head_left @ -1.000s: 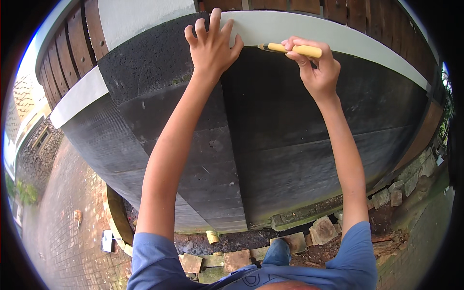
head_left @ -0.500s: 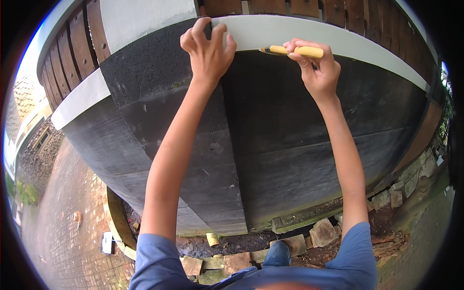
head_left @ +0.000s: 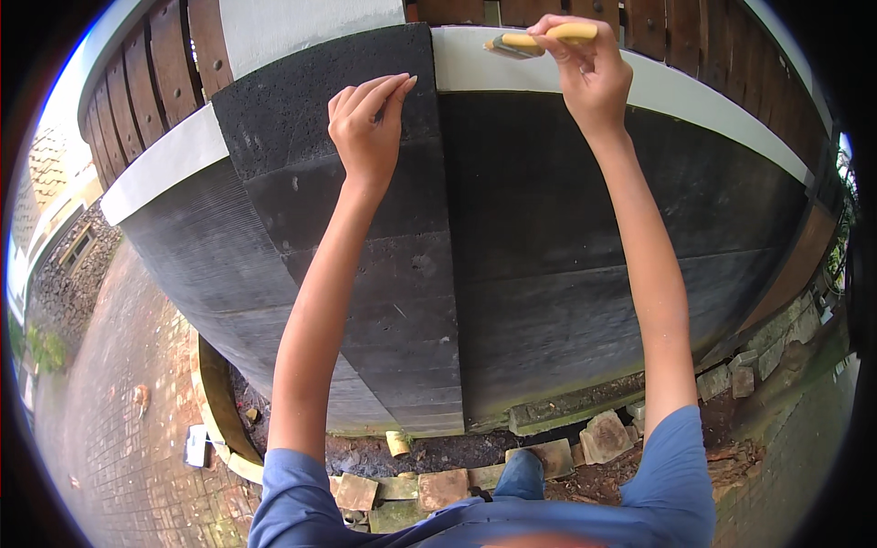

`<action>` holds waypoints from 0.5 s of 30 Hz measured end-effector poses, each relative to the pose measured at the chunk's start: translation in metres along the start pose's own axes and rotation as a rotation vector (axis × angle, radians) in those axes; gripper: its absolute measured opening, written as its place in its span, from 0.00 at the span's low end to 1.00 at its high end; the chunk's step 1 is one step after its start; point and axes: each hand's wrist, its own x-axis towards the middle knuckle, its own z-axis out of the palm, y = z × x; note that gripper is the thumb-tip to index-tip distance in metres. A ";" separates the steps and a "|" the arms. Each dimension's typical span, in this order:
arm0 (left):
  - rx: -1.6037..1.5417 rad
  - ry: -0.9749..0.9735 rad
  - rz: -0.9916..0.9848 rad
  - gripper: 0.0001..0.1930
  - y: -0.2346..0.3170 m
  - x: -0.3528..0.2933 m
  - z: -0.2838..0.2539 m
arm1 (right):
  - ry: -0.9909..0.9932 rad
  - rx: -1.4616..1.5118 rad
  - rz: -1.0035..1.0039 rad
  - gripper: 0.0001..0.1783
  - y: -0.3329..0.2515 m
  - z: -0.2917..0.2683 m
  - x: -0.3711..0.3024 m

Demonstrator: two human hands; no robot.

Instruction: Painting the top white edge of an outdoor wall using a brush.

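Note:
My right hand [head_left: 596, 84] grips a paintbrush [head_left: 572, 34] by its yellow handle. The brush lies nearly level, its bristle end pointing left over the white band [head_left: 694, 89] that tops the dark wall [head_left: 585, 201]. Whether the bristles touch the band I cannot tell. My left hand [head_left: 367, 128] is in front of the black pillar [head_left: 274, 128], with thumb and forefinger pinched together. Anything between those fingertips is too small to make out.
Brown wooden slats [head_left: 151, 82] of a fence rise above the wall, beside a pale upper post [head_left: 301, 32]. Along the wall's foot run a soil strip and loose stone blocks [head_left: 607, 438]. A short yellow pipe [head_left: 397, 444] sticks out low down. Brick paving [head_left: 119, 438] lies left.
The paintbrush in my right hand has moved up from the lower edge of the white band. My left hand has come down off the pillar's top edge, its spread fingers now drawn into a pinch.

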 end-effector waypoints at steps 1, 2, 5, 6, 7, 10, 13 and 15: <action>-0.003 0.003 -0.003 0.04 0.002 0.001 0.002 | 0.029 0.007 -0.014 0.11 0.004 0.001 0.005; -0.040 -0.013 -0.040 0.04 0.005 0.002 0.005 | 0.026 0.019 -0.046 0.11 0.010 0.000 0.009; -0.095 -0.064 -0.146 0.05 0.007 0.003 0.002 | 0.129 -0.094 -0.038 0.10 -0.011 0.013 0.019; -0.133 -0.083 -0.216 0.06 0.008 0.004 0.003 | 0.125 -0.093 -0.004 0.10 -0.012 0.013 0.020; -0.136 -0.083 -0.218 0.06 0.009 0.003 0.002 | 0.122 -0.095 -0.003 0.10 -0.010 0.012 0.020; -0.265 -0.093 -0.336 0.10 0.012 0.004 0.000 | 0.129 -0.077 0.009 0.10 -0.009 0.013 0.020; -0.179 -0.116 -0.300 0.12 0.016 0.006 0.001 | 0.137 -0.012 0.029 0.10 -0.011 0.011 0.020; -0.062 -0.200 -0.216 0.14 0.017 0.007 0.004 | 0.157 -0.122 -0.035 0.10 -0.008 0.008 0.021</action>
